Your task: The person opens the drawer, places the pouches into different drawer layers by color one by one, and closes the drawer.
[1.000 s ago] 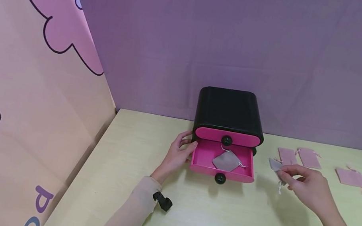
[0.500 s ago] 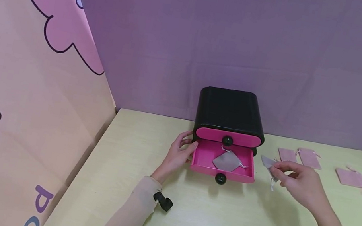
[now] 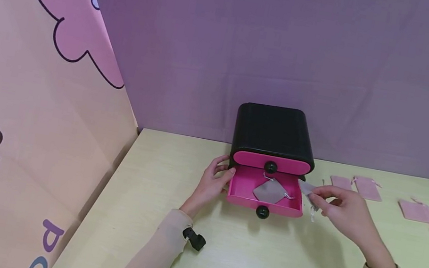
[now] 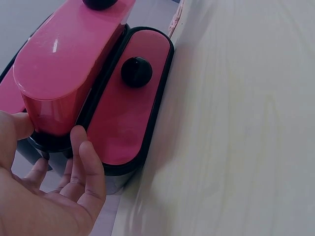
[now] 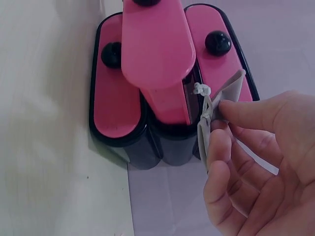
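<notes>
A black drawer cabinet (image 3: 273, 130) with pink fronts and round black knobs stands against the back cloth. Its middle drawer (image 3: 242, 182) is pulled out, and a grey drawstring pouch (image 3: 270, 191) lies inside. At the cabinet's left side my left hand (image 3: 209, 187) grips it, thumb by the open drawer and fingers (image 4: 91, 167) curled against the black casing. My right hand (image 3: 344, 214) pinches a second grey drawstring pouch (image 5: 230, 93) between thumb and fingers, at the drawer's right edge in the head view. White cord hangs from this pouch.
Two pink drawstring pouches (image 3: 367, 188) lie side by side on the table at the back right, and another pink pouch (image 3: 417, 211) lies farther right. A purple cloth (image 3: 287, 60) rises behind the table; a patterned panel (image 3: 50, 114) borders it on the left.
My right hand has moved left with the grey pouch, from near the pink pouches to the open drawer's right edge. My left hand stays at the cabinet.
</notes>
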{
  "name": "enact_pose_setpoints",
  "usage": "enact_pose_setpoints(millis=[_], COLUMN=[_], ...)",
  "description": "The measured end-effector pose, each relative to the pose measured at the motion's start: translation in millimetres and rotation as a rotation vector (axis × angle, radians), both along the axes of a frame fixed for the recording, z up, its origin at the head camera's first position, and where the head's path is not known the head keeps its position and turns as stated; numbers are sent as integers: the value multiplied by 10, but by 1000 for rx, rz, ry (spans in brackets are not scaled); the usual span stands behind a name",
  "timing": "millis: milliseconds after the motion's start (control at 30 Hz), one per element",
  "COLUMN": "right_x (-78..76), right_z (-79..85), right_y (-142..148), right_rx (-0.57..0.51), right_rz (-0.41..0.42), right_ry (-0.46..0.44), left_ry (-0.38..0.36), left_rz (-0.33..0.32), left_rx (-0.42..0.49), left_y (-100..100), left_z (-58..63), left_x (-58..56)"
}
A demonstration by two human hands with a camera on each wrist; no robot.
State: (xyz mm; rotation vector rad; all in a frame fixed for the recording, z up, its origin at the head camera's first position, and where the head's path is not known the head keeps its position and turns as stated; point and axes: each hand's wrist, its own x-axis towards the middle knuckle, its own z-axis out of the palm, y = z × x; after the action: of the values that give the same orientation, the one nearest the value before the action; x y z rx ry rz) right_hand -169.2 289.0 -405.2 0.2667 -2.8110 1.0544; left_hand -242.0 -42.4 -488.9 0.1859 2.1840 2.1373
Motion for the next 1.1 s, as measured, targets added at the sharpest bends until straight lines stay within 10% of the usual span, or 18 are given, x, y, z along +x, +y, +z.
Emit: enact_pose_setpoints(millis=[1100], right_x=[-207], right_z=[-21], right_y=[-500], right_rx=[-1], right_rz=[81], right_ry=[-20], left_ry=[4], left_rz=[-4], left_rx=[-4], left_y=[-2], left_z=[1], left_x=[-2])
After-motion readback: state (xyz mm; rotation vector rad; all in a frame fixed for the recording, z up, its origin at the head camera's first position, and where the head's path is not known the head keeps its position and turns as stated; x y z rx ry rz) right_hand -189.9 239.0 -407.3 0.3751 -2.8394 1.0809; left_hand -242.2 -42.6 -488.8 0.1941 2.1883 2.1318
